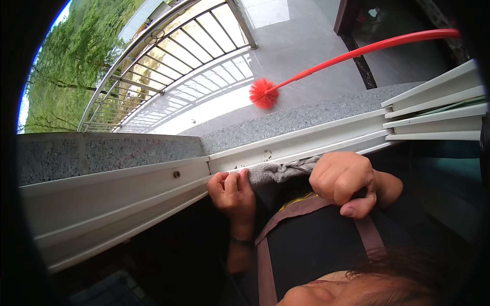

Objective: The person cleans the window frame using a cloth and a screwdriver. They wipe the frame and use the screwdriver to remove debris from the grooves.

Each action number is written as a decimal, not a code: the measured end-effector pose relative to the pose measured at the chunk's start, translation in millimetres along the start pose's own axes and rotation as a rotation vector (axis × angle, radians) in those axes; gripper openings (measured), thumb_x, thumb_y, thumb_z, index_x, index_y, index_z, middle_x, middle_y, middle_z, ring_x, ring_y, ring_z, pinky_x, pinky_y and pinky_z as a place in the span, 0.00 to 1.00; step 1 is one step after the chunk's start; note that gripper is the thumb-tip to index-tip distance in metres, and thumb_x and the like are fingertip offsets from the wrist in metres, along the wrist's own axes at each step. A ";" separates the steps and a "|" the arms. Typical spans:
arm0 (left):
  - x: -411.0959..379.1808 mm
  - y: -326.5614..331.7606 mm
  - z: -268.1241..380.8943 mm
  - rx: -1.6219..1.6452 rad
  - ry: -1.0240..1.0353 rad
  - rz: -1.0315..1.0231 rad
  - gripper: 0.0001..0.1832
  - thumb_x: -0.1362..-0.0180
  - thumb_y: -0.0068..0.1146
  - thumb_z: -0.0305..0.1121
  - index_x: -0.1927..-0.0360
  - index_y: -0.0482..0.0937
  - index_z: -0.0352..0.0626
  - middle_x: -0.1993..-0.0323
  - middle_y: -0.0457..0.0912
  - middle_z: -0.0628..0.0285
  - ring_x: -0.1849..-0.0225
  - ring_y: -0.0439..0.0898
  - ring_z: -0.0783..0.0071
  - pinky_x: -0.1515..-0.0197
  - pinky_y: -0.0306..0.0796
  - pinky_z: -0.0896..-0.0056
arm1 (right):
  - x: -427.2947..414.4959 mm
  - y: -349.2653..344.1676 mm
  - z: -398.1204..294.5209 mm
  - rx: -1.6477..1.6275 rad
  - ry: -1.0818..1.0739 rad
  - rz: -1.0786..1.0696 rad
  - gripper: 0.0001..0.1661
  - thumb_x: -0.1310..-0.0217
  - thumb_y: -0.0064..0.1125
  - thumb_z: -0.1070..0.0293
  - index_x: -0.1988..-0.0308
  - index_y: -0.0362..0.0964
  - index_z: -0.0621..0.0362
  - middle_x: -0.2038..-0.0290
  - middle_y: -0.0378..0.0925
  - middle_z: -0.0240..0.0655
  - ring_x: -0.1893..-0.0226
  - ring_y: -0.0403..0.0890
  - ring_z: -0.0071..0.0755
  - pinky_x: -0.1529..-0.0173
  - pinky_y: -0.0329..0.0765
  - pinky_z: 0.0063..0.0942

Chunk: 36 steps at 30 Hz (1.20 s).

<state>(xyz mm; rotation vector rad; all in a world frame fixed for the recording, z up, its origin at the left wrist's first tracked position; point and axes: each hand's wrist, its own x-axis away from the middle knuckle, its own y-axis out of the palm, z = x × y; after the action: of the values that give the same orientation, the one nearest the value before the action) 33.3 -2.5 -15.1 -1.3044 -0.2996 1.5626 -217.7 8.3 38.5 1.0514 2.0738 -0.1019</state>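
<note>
A crumpled grey cloth [281,171] stretches between my hands along the inner edge of a white sliding-window track [306,143]. My left hand [232,193] has bent fingers at the track's edge, and its thumb and fingertips grip the cloth's left end. On the right, my right hand [342,183] is closed in a fist on the other end of the cloth, its thumb folded below the fingers. The cloth's ends are partly hidden by the hands. Small dark specks of dirt mark the track just above the cloth.
White sliding sashes [432,111] stand at the right. Beyond the track lies a speckled grey stone sill [153,151]. A red round brush [264,93] on a long red handle rests outside, near a metal railing [162,91]. A round hole [176,174] shows in the left frame.
</note>
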 end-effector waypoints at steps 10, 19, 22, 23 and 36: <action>9.4 -8.8 11.6 -0.209 0.066 -0.114 0.07 0.43 0.66 0.32 0.63 0.84 0.41 0.74 0.74 0.60 0.73 0.74 0.58 0.69 0.67 0.57 | 2.6 -2.6 10.7 -0.017 -0.006 -0.032 0.09 0.54 0.54 0.79 0.82 0.63 0.60 0.83 0.66 0.35 0.83 0.69 0.40 0.77 0.65 0.34; 20.0 -30.7 29.1 -0.097 0.041 -0.236 0.11 0.48 0.63 0.23 0.60 0.83 0.36 0.62 0.79 0.52 0.61 0.78 0.51 0.57 0.73 0.56 | -5.4 -5.6 9.1 -0.031 0.044 -0.022 0.09 0.55 0.54 0.79 0.82 0.63 0.59 0.83 0.65 0.34 0.83 0.69 0.39 0.78 0.65 0.33; 17.6 -30.0 30.6 -0.126 0.033 -0.313 0.16 0.50 0.64 0.24 0.55 0.84 0.37 0.59 0.77 0.51 0.57 0.76 0.51 0.53 0.70 0.53 | -6.6 -4.2 9.6 -0.014 0.045 -0.011 0.09 0.55 0.54 0.79 0.82 0.63 0.60 0.83 0.66 0.34 0.83 0.69 0.39 0.78 0.65 0.33; 16.8 -29.6 30.5 -0.142 0.028 -0.320 0.16 0.49 0.64 0.25 0.55 0.84 0.37 0.60 0.76 0.51 0.57 0.75 0.52 0.52 0.69 0.53 | -6.8 -3.8 9.3 -0.009 0.044 -0.001 0.09 0.55 0.54 0.79 0.82 0.63 0.60 0.83 0.66 0.34 0.83 0.69 0.39 0.78 0.65 0.33; -7.9 -19.3 36.9 -0.265 0.011 -0.438 0.09 0.44 0.60 0.35 0.69 0.78 0.40 0.62 0.73 0.56 0.58 0.70 0.54 0.52 0.61 0.53 | 17.7 8.3 15.7 -0.016 -0.012 0.474 0.08 0.40 0.50 0.75 0.74 0.64 0.59 0.79 0.70 0.33 0.79 0.70 0.29 0.74 0.72 0.28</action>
<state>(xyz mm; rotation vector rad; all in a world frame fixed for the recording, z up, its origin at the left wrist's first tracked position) 11.9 14.2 17.4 -1.3368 -0.7529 1.1705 -208.2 19.0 18.0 1.4960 1.7582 0.1468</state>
